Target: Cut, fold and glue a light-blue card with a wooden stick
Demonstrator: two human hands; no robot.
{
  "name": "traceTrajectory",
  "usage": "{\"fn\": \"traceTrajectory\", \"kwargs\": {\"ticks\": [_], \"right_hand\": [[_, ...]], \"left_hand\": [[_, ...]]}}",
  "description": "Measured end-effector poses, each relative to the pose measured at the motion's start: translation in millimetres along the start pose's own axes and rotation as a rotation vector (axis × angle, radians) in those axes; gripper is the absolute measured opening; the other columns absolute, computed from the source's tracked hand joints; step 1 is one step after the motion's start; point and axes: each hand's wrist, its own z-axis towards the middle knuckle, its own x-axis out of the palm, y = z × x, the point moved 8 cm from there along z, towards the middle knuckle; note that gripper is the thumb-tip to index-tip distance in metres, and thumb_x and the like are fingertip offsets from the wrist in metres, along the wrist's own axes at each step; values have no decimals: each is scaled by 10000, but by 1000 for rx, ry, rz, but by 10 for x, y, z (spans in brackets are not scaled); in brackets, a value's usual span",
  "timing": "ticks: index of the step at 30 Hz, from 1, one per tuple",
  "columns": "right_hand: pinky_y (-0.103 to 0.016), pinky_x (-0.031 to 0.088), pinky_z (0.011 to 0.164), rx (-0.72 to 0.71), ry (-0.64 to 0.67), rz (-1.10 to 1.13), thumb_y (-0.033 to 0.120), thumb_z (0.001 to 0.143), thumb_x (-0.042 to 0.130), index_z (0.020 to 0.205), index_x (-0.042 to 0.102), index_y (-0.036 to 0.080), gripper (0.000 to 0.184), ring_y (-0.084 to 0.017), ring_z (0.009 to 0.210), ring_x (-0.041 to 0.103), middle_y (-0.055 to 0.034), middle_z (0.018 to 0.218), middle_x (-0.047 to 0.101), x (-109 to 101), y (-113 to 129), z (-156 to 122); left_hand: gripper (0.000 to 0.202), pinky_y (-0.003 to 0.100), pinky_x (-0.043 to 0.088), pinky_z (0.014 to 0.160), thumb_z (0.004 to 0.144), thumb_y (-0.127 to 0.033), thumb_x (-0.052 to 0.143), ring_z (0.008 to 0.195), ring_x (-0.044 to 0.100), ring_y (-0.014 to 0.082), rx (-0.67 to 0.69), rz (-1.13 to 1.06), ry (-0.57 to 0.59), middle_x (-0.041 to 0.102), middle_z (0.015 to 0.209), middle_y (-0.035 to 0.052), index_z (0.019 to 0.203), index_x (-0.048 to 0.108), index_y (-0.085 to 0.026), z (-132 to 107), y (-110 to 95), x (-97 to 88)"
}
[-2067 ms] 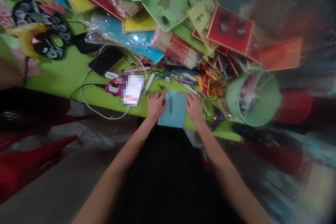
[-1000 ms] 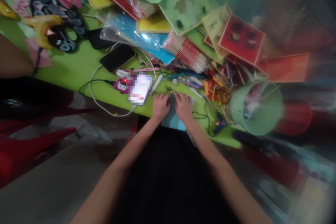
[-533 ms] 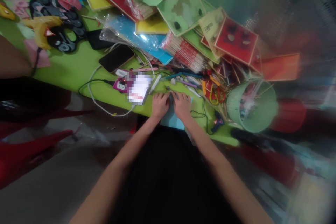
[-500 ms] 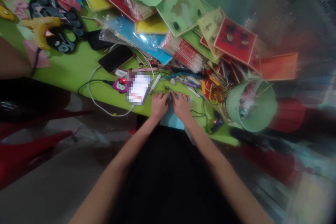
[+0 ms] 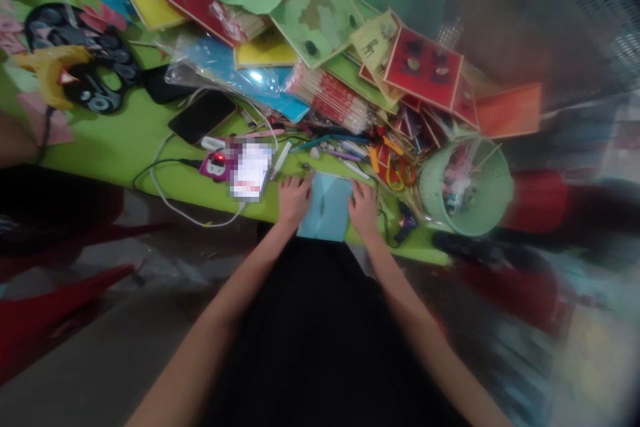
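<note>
Light was dim. Left of the blue sheet (image 5: 325, 210) a pixelated screen (image 5: 251, 172) glowed; beyond the sheet, plastic wrap (image 5: 235, 70) glared. Well right of the sheet, a red tub (image 5: 543, 201) blurred.

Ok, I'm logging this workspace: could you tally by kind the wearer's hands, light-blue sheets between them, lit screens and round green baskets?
Left hand and right hand: 2
Light-blue sheet: 1
Lit screen: 1
Round green basket: 1
Total: 5

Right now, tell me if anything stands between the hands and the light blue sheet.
Nothing visible. The left hand and right hand are at opposite edges of the light blue sheet; the dark glue gun lies outside, beyond the right hand.
</note>
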Motion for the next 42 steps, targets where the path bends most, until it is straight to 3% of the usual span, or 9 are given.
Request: {"fn": "traceTrajectory", "kwargs": {"ticks": [13,23,29,36,42], "right_hand": [[-539,360,1132,-19,56,-41,286,1032,446,1550,498,165,535,-342,1310,504,-171,1481,581,119,66,10],[-508,385,1115,-17,44,-61,280,1022,461,1540,513,166,533,-335,1298,506,-167,1458,593,39,86,13],[-493,378,1108,-78,79,-71,274,1029,472,1535,520,161,521,-330,1305,503,-164,1470,589,61,381,86],[-459,375,1110,-186,100,-55,294,1034,502,1535,527,223,507,-308,1288,500,-141,1434,594,156,854,300],[-434,448,1046,-174,160,31,280,1036,472,1518,554,217,493,-294,1166,554,-140,1316,633,299,858,254]], "left_hand": [[477,463,398,883,1017,-249,435,1045,598,336,19,53,2,684,1088,147,1456,621,-264,13,-24,32],[483,452,419,895,1025,-244,422,1051,619,328,7,-10,-27,691,1092,142,1485,571,-248,7,-33,-19],[413,466,445,892,1012,-221,432,1012,638,331,-3,-49,-87,709,1052,154,1374,619,-158,10,-4,-23],[285,480,475,930,986,-159,437,1012,646,313,-10,-172,-150,713,1034,149,1187,639,-158,4,65,3],[272,441,483,915,991,-169,478,1007,629,283,-62,-192,-145,701,1031,119,1193,660,-181,-175,157,-89]]}}
